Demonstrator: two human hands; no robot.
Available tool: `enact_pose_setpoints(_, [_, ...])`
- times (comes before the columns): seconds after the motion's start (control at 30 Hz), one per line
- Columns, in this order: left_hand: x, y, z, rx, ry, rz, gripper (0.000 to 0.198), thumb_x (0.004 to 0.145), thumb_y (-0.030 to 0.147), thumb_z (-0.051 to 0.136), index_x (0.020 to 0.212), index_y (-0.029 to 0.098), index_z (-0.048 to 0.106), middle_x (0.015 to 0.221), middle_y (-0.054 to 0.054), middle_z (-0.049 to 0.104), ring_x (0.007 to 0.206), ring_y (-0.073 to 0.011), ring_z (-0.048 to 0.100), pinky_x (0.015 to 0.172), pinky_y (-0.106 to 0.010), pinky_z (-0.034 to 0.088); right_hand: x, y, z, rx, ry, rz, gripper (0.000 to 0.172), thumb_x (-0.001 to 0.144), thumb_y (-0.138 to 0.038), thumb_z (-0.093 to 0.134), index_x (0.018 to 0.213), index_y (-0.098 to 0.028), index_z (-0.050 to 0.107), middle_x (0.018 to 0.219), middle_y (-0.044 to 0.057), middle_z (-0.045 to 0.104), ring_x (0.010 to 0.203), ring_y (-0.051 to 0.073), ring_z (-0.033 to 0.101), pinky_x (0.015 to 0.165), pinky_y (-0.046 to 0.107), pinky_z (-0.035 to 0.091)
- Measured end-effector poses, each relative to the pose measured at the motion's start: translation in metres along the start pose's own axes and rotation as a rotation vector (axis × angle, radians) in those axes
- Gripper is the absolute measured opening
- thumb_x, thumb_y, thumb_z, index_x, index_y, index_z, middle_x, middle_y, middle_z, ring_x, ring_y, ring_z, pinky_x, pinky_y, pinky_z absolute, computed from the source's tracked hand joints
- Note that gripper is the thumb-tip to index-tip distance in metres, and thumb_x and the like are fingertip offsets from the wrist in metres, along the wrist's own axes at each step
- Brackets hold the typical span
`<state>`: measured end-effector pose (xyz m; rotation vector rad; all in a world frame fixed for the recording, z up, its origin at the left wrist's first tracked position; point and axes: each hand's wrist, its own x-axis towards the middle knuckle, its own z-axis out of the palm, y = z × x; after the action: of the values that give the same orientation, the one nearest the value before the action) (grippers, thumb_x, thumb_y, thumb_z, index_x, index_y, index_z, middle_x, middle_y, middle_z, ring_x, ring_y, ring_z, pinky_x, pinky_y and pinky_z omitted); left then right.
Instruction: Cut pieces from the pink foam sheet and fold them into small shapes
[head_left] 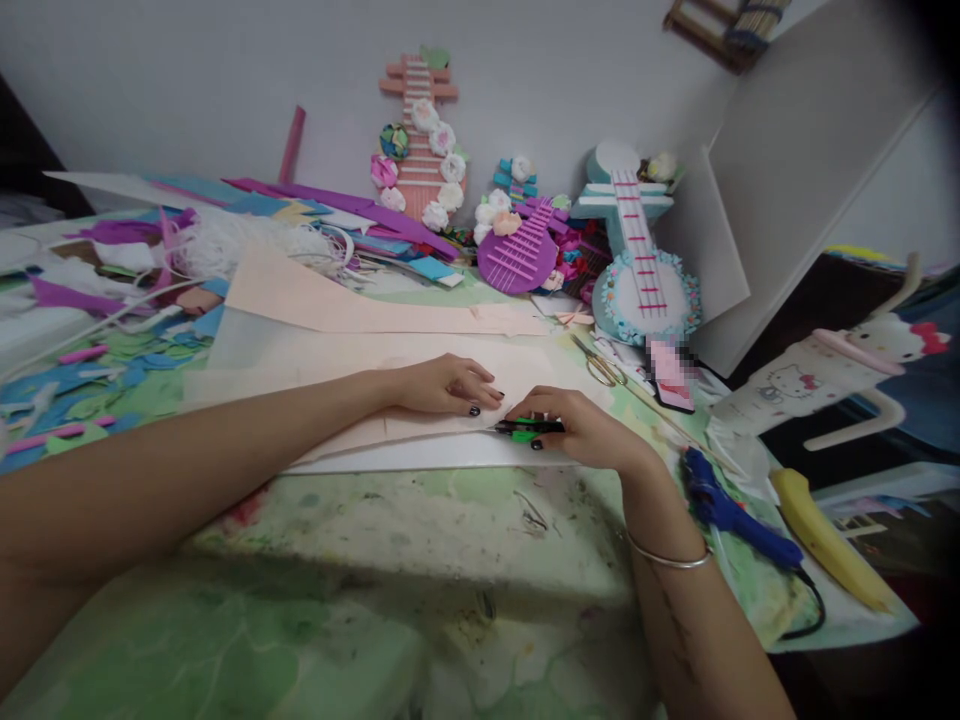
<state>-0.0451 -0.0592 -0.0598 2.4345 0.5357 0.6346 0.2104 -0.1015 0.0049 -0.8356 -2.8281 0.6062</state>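
My right hand (566,420) is closed around a green and black utility knife (525,429), its tip pointing left at the edge of a pale peach sheet (352,425). Flat on that sheet lies my left hand (446,385), fingers stretched out and close to the knife's tip. Under the peach sheet, a white board (420,455) shows along the near edge. Behind my hands is a cut peach strip (360,315) with a curved outline. A pair of scissors (598,362) rests beyond my right hand.
Paper instrument models, one pink (424,150), one purple (514,250) and one light blue (645,270), stand along the wall. At right lie a blue glue gun (739,515), a banana (829,540) and a white tumbler (802,385). Coloured scraps (82,390) cover the left.
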Motion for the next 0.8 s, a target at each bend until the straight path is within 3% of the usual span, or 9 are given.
enact_pose_setpoints(0.8, [0.0014,0.0042,-0.0014,-0.016,-0.009,-0.045,0.034,0.083,0.019,0.060,0.115,0.030,0.066,0.118,-0.003,0.066,0.127,-0.0197,0.045,0.105,-0.038,0.036,-0.0047,0.0051,-0.0046,0.098,-0.010,0.023,0.037,0.072,-0.008,0.058,0.106,-0.019,0.066,0.104,0.007,0.067,0.096,0.021,0.060,0.086,0.034,0.045])
